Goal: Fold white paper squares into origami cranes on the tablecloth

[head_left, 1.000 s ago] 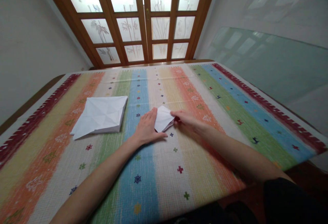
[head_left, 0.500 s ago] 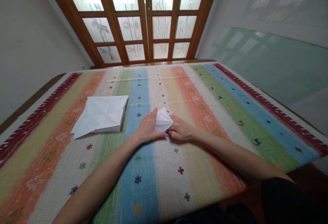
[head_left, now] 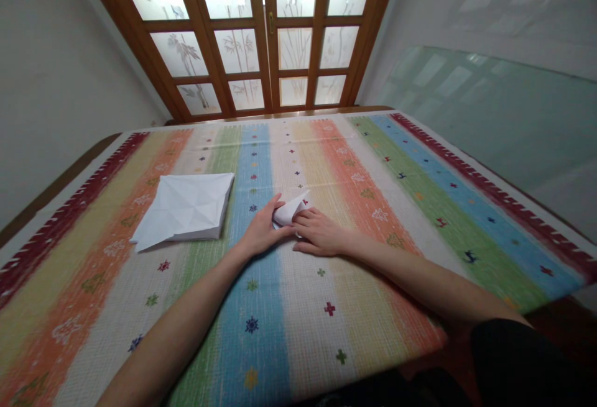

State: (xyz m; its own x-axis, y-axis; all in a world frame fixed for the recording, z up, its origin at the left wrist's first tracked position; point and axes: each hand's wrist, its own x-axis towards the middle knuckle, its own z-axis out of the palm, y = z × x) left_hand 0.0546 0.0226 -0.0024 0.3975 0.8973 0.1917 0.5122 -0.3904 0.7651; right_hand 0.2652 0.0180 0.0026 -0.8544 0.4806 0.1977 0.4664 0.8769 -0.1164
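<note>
Between my two hands is a small piece of folded white paper [head_left: 289, 209], curled up into a pointed flap towards the upper right. My left hand [head_left: 262, 228] grips its left side, fingers behind and thumb along the near edge. From the right, my right hand [head_left: 321, 232] has its fingertips at the paper's near right side, by the left thumb. Its fingertips are partly hidden by the fold. To the left lies a stack of creased white paper sheets [head_left: 189, 205], the top one slightly askew.
A striped, patterned tablecloth [head_left: 252, 351] covers the table. Beyond the far edge stand wooden doors [head_left: 270, 93] with frosted panes. A pale glass panel [head_left: 489, 115] leans along the right wall.
The small paper has gone from a flat diamond shape to a curled, lifted flap. My right hand has shifted left and its fingers have stretched towards the paper; my left hand moved slightly left.
</note>
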